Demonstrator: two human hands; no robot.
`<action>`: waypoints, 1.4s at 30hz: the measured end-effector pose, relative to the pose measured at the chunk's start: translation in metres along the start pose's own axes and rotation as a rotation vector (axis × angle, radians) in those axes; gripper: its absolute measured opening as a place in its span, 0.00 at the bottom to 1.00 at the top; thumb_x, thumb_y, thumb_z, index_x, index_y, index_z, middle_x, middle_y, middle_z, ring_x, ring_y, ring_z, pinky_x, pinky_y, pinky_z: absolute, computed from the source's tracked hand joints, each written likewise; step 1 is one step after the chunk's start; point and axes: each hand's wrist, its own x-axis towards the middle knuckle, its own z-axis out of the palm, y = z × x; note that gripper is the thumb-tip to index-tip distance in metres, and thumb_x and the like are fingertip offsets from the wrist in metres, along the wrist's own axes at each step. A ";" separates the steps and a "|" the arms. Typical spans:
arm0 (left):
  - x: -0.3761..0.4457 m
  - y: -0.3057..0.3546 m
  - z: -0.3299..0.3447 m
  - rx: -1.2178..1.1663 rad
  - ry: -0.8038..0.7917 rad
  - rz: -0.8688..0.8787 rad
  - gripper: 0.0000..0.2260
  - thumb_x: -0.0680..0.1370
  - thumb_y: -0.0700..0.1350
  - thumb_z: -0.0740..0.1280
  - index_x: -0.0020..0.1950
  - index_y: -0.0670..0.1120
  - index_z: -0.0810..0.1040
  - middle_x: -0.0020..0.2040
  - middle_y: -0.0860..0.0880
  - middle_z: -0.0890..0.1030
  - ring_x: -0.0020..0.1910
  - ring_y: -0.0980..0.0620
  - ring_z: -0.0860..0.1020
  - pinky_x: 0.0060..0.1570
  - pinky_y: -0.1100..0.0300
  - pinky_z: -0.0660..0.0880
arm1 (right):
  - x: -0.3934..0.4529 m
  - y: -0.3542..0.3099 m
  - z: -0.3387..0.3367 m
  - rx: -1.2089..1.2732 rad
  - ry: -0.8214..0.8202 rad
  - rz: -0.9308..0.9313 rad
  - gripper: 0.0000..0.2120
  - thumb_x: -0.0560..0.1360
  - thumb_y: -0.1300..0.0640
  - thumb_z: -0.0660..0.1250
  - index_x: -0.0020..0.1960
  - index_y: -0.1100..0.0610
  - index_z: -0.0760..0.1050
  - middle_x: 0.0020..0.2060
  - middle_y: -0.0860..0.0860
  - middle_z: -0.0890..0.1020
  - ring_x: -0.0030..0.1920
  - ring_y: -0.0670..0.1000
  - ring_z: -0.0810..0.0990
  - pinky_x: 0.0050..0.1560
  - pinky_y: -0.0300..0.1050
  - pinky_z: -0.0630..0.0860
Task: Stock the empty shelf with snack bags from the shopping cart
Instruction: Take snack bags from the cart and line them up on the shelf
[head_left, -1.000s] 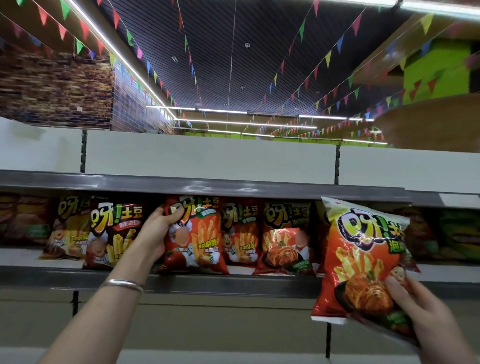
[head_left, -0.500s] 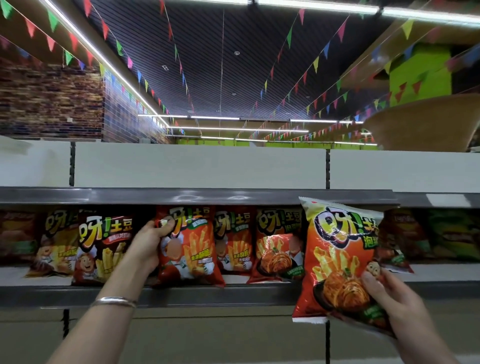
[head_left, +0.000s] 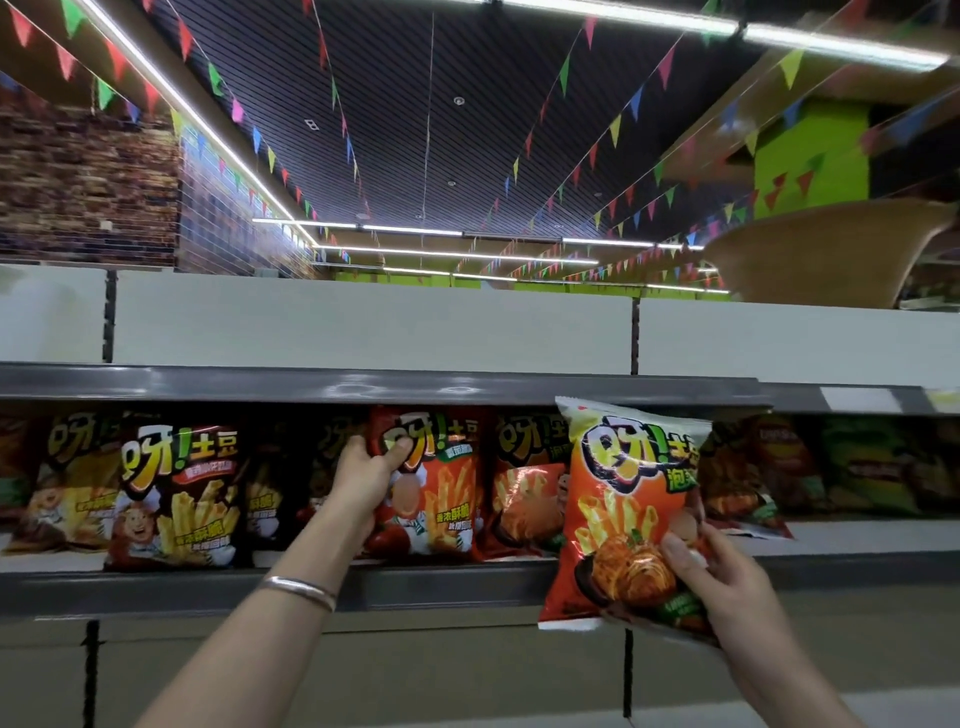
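My left hand grips the top of a red fries bag standing at the shelf's front edge, steadying the row, while my right hand pinches an orange snack bag before the gap, seemingly ready to slot in.

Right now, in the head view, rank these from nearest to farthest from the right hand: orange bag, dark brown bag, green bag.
From the right hand:
1. Orange bag, gripped in that hand.
2. Green bag, on the shelf to its upper right.
3. Dark brown bag, on the shelf far left.
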 end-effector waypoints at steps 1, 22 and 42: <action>0.000 0.000 0.004 0.029 0.001 0.004 0.23 0.78 0.47 0.71 0.68 0.39 0.68 0.59 0.38 0.79 0.47 0.42 0.81 0.36 0.52 0.78 | 0.002 0.003 -0.002 -0.024 0.003 -0.005 0.59 0.51 0.23 0.74 0.74 0.52 0.67 0.66 0.50 0.77 0.66 0.55 0.76 0.68 0.62 0.72; -0.028 -0.004 0.020 0.092 0.149 0.112 0.32 0.82 0.44 0.65 0.80 0.42 0.52 0.79 0.41 0.60 0.77 0.41 0.59 0.73 0.46 0.60 | -0.020 -0.011 -0.041 -0.051 0.085 0.072 0.42 0.55 0.34 0.79 0.64 0.53 0.76 0.51 0.53 0.85 0.49 0.57 0.85 0.50 0.54 0.81; -0.038 -0.052 0.036 1.066 0.106 0.885 0.32 0.79 0.64 0.53 0.80 0.50 0.57 0.81 0.42 0.50 0.80 0.41 0.46 0.77 0.44 0.37 | 0.030 -0.033 0.025 -0.174 -0.070 0.118 0.32 0.73 0.43 0.72 0.72 0.55 0.69 0.65 0.49 0.76 0.63 0.52 0.77 0.62 0.48 0.75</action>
